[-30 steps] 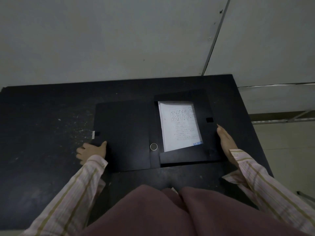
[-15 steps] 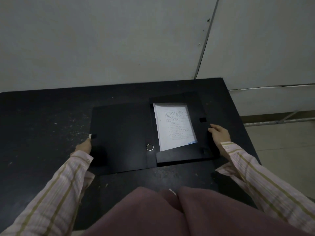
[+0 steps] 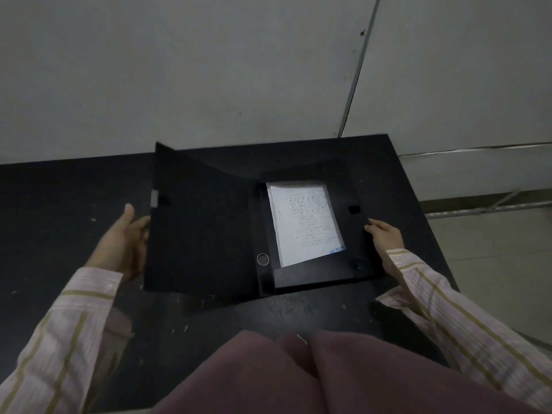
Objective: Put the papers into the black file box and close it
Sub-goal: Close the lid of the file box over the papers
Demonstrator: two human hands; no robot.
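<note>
The black file box (image 3: pixel 352 258) lies on the table, its tray on the right side. White printed papers (image 3: pixel 304 222) lie flat inside the tray. The box's lid (image 3: pixel 203 228) is raised at an angle on the left, hinged at the spine. My left hand (image 3: pixel 124 240) holds the lid's outer left edge from behind, thumb up. My right hand (image 3: pixel 385 237) rests against the tray's right edge, fingers on the rim.
The black table (image 3: pixel 59 204) has pale specks on its surface and ends at a grey wall (image 3: pixel 209 70) behind. Its right edge drops to a tiled floor (image 3: pixel 493 249). My reddish-brown trouser legs (image 3: pixel 283 375) sit at the near edge.
The lid, flat on the table before, has been lifted by my left hand and now stands tilted up. My right hand stays at the tray's right edge.
</note>
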